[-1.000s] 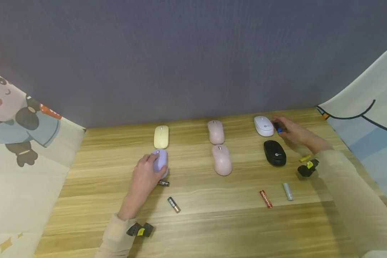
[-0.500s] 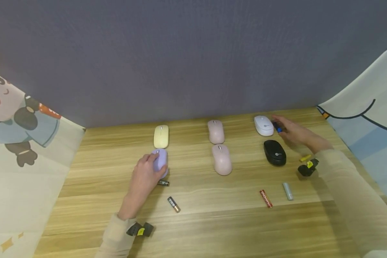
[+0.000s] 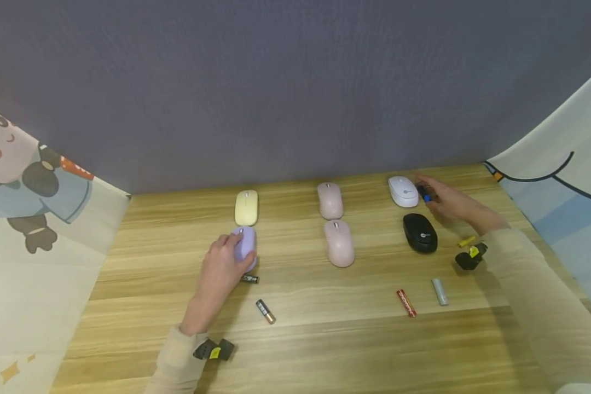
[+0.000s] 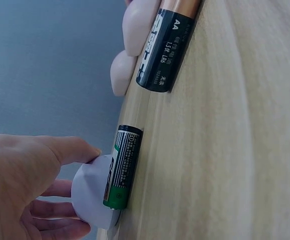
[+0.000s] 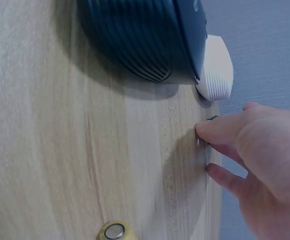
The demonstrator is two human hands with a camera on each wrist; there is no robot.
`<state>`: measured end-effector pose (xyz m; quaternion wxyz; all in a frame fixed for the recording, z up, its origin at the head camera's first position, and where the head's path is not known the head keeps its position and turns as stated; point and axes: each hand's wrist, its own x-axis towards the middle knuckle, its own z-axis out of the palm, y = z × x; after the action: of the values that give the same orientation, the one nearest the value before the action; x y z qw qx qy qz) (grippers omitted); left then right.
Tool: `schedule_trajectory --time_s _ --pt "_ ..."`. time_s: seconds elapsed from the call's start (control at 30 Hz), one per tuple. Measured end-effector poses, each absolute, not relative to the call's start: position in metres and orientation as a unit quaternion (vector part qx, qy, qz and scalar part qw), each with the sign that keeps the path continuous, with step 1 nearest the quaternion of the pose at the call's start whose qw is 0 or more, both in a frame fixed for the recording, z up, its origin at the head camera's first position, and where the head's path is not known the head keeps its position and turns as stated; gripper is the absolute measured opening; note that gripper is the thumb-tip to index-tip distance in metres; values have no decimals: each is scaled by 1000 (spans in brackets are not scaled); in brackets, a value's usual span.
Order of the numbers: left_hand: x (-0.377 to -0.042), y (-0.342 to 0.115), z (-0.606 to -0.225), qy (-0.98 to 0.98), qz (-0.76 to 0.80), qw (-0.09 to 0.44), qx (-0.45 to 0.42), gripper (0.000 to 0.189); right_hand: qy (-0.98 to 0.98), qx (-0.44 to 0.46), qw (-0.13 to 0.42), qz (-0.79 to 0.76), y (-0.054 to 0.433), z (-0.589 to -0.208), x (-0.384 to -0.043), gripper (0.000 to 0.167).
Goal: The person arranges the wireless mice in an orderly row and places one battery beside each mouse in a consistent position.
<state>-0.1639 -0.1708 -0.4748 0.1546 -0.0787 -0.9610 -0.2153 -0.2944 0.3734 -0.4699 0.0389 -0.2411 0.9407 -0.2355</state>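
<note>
My left hand grips a lavender computer mouse lying on the table, thumb on its right side and fingers over its left and top. In the left wrist view the mouse sits behind a black-and-green battery. At the far right, my right hand pinches a small dark battery with a blue end, low at the tabletop. It lies just right of a white mouse. In the right wrist view the hand mostly hides that battery.
A yellow mouse stands behind the lavender one. Two pink mice line up mid-table, and a black mouse is before the white one. Black-and-copper, red, silver and yellow batteries lie nearer. A grey wall closes the back.
</note>
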Motion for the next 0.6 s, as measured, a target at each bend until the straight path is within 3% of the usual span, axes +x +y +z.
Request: schedule_trajectory --time_s 0.6 --pt "-164 -171 -475 -961 -219 154 -74 56 939 -236 32 -249 372 -471 -291 70"
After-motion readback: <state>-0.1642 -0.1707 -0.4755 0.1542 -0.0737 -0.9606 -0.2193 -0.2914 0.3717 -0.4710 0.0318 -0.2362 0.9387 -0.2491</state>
